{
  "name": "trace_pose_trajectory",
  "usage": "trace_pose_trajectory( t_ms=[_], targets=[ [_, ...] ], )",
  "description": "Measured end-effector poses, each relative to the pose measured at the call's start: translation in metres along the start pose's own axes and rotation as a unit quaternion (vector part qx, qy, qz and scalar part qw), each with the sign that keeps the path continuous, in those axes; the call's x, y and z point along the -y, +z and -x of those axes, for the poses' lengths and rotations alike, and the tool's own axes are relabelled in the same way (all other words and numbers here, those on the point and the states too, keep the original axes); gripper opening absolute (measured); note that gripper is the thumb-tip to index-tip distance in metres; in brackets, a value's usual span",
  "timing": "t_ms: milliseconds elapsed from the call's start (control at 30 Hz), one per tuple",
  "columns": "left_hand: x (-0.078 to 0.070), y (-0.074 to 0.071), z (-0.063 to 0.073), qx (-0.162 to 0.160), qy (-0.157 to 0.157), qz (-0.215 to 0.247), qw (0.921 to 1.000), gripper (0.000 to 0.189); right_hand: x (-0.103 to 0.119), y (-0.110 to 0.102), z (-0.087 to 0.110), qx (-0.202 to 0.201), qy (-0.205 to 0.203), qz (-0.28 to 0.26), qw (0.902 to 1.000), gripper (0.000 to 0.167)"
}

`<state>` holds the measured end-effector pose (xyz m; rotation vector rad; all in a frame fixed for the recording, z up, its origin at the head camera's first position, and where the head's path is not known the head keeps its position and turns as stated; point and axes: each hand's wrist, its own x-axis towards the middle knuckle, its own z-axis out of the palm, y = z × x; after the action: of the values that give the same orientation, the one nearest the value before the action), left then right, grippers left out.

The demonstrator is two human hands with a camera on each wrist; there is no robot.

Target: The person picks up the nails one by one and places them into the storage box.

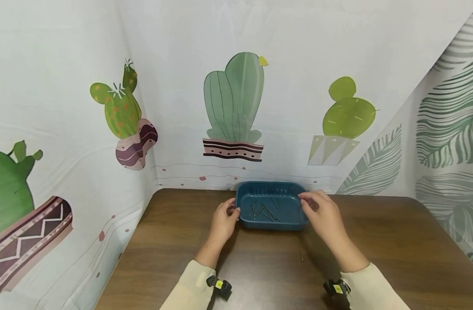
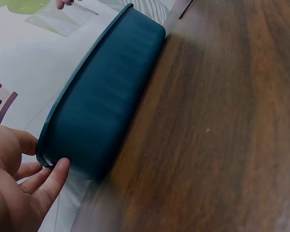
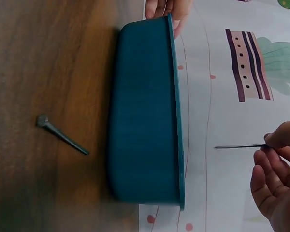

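Note:
A blue plastic tray (image 1: 273, 226) stands on the table with several thin metal nails (image 1: 268, 213) lying loose in it. My left hand (image 1: 223, 221) holds the tray's left end, thumb and fingers at the rim, as the left wrist view shows closely. Over the right end is my right hand (image 1: 325, 215); in the right wrist view its thumb and fingertips pinch a single nail (image 3: 239, 146) by one end, above the tray's rim and apart from it. Another nail (image 3: 63, 135) lies on the tabletop in front of the tray.
The brown wooden table (image 1: 259, 267) has rounded far corners. Behind it and at both sides hangs a white cloth (image 1: 174, 107) printed with cacti and leaves, close to the tray's far side.

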<state>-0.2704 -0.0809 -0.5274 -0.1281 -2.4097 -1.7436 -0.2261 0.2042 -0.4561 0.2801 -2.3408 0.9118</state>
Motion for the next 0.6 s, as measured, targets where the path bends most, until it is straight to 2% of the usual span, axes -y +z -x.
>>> trace_pose_trajectory(
  t_ms=[333,600],
  targets=[
    [0.002,0.0,-0.001,0.002,0.002,-0.003,1.0,0.041,0.006,0.012,-0.018,-0.014,-0.03,-0.004,0.9994,0.014],
    [0.003,0.001,-0.002,0.005,-0.001,-0.001,1.0,0.041,0.008,0.019,-0.031,-0.011,-0.032,-0.003,0.9994,0.013]
  ],
)
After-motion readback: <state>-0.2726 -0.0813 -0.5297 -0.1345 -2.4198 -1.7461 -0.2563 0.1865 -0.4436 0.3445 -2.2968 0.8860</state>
